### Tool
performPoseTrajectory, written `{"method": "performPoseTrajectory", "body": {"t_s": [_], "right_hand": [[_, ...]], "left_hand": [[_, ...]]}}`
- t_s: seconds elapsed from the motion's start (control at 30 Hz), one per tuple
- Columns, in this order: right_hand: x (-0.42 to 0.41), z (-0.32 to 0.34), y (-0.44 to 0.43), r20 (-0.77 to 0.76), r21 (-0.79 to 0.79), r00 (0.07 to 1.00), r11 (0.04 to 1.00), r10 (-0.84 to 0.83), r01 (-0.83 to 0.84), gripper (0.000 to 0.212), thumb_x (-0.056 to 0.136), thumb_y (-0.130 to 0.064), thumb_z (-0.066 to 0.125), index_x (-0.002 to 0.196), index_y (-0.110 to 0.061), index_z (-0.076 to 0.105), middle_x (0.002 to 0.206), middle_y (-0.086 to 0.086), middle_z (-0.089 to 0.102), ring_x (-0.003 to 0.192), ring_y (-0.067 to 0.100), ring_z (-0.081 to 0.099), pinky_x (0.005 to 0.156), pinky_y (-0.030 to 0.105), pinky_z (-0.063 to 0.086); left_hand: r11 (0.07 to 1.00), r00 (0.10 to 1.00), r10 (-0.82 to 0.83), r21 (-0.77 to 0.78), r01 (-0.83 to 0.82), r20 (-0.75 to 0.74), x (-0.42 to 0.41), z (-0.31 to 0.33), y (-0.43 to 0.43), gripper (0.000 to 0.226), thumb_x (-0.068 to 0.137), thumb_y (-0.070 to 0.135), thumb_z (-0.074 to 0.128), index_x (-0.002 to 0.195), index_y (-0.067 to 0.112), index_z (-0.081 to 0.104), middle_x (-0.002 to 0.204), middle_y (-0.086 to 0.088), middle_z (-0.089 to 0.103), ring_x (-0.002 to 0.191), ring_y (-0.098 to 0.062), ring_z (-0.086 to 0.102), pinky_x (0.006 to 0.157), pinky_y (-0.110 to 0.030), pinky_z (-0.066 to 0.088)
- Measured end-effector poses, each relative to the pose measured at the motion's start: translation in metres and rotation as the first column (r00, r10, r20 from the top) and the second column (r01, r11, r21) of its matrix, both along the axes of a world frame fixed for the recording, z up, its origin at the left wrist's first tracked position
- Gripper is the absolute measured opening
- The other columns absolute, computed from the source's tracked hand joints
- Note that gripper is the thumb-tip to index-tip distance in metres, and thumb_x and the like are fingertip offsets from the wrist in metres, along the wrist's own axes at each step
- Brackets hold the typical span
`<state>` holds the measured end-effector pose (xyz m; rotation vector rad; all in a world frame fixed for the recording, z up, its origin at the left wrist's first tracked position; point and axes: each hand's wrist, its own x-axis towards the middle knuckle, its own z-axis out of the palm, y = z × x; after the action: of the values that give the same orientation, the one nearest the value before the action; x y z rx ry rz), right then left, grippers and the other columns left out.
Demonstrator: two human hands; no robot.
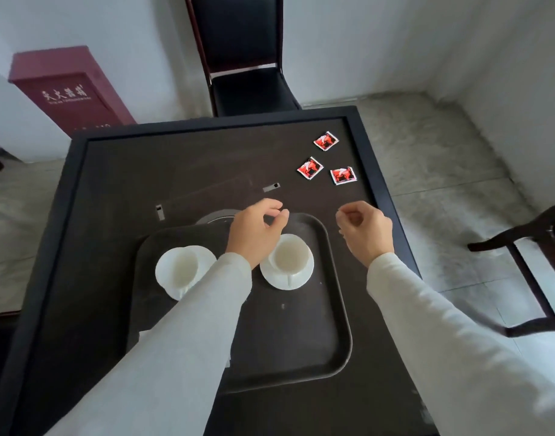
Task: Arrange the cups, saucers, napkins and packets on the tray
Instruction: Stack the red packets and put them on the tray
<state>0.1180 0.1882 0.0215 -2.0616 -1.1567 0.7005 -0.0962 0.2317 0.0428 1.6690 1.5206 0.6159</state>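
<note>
Both hands hang loosely curled and empty at mid-frame, the left hand (257, 229) over the far rim of the dark tray (339, 325), which holds the left cup (178, 267) and right cup (290, 256) on white saucers (285, 283), the right hand (366, 229) just beside the tray's right edge, and three red packets (310, 167) on the dark table (128, 184) at upper right.

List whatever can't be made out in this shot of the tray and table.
- Head view: the left cup and saucer; their near side is covered by the left sleeve.
- Head view: napkins; none shows plainly, and that sleeve hides the near left part of the tray.
- Head view: the print on the three packets is too small to read.
- Head view: a round dark thing behind the tray is mostly hidden by the tray's rim and the left hand.
</note>
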Motion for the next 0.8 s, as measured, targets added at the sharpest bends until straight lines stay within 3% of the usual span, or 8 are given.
{"method": "performPoseTrajectory", "body": {"t_s": [0.1,0.17,0.23,0.33,0.47,0.6,0.73,0.8], "right_hand": [[0.025,-0.015,0.019,0.01,-0.056,1.0,0.998,0.026,-0.026,0.012,0.092,-0.028,0.067,0.101,-0.022,0.073,0.087,-0.008,0.073,0.085,0.015,0.071,0.089,0.036,0.058],[0.045,-0.028,0.034,0.02,-0.084,1.0,0.996,0.022,-0.02,0.014,0.093,-0.028,0.067,0.103,-0.022,0.073,0.088,-0.009,0.072,0.087,0.013,0.069,0.086,0.029,0.054],[0.063,-0.042,0.051,0.028,-0.111,0.999,0.994,0.019,-0.015,0.016,0.093,-0.028,0.067,0.105,-0.021,0.072,0.09,-0.009,0.072,0.091,0.013,0.068,0.082,0.023,0.048],[0.084,-0.066,0.082,0.021,-0.155,1.0,0.988,0.011,-0.007,0.022,0.093,-0.029,0.066,0.112,-0.018,0.07,0.094,-0.009,0.069,0.097,0.015,0.067,0.086,0.024,0.047],[0.102,-0.1,0.131,0.002,-0.212,1.0,0.977,-0.026,0.026,0.038,0.094,-0.034,0.064,0.124,-0.012,0.057,0.107,0.003,0.07,0.106,0.026,0.064,0.086,0.033,0.049],[0.099,-0.122,0.163,0.054,-0.22,0.995,0.971,-0.079,0.089,0.051,0.094,-0.045,0.065,0.123,-0.008,0.046,0.116,0.015,0.066,0.107,0.037,0.062,0.08,0.038,0.045],[0.097,-0.138,0.176,0.12,-0.207,0.988,0.971,-0.099,0.123,0.054,0.089,-0.052,0.069,0.113,-0.013,0.04,0.114,0.013,0.066,0.103,0.037,0.065,0.071,0.035,0.04],[0.099,-0.141,0.179,0.13,-0.209,0.988,0.972,-0.078,0.104,0.056,0.086,-0.051,0.073,0.113,-0.014,0.04,0.115,0.012,0.065,0.105,0.036,0.064,0.074,0.036,0.041]], "left_hand": [[0.998,1.0,0.003,-0.066,-0.003,0.009,0.032,-0.007,0.022,0.029,0.098,0.038,0.059,0.12,0.021,0.07,0.109,0.006,0.074,0.095,-0.019,0.07,0.093,-0.043,0.056],[0.996,0.999,0.015,-0.092,-0.013,0.028,0.053,-0.016,0.038,0.028,0.099,0.038,0.059,0.118,0.022,0.071,0.108,0.005,0.074,0.097,-0.02,0.071,0.092,-0.043,0.058],[0.995,0.999,0.023,-0.101,-0.019,0.032,0.07,-0.029,0.055,0.025,0.1,0.037,0.059,0.117,0.024,0.071,0.109,0.007,0.072,0.096,-0.016,0.071,0.089,-0.036,0.06],[0.992,0.999,0.036,-0.118,-0.033,0.025,0.09,-0.051,0.085,0.02,0.1,0.035,0.06,0.116,0.028,0.069,0.104,0.014,0.07,0.087,-0.009,0.072,0.066,-0.011,0.056],[0.992,0.999,0.025,-0.126,-0.021,0.023,0.116,-0.081,0.122,0.01,0.1,0.033,0.061,0.107,0.033,0.067,0.099,0.018,0.068,0.081,-0.007,0.072,0.051,-0.005,0.048],[0.99,1.0,-0.004,-0.138,0.0,-0.028,0.135,-0.108,0.145,0.011,0.099,0.035,0.062,0.109,0.034,0.067,0.102,0.017,0.067,0.078,-0.004,0.072,0.054,-0.007,0.048],[0.985,1.0,0.023,-0.174,-0.022,0.002,0.148,-0.126,0.164,0.013,0.098,0.035,0.063,0.109,0.033,0.07,0.109,0.01,0.072,0.071,-0.002,0.073,0.067,-0.023,0.058],[0.981,1.0,0.027,-0.191,-0.023,0.017,0.152,-0.131,0.168,0.014,0.097,0.036,0.064,0.107,0.033,0.071,0.108,0.008,0.073,0.07,-0.003,0.074,0.075,-0.031,0.061]]}}
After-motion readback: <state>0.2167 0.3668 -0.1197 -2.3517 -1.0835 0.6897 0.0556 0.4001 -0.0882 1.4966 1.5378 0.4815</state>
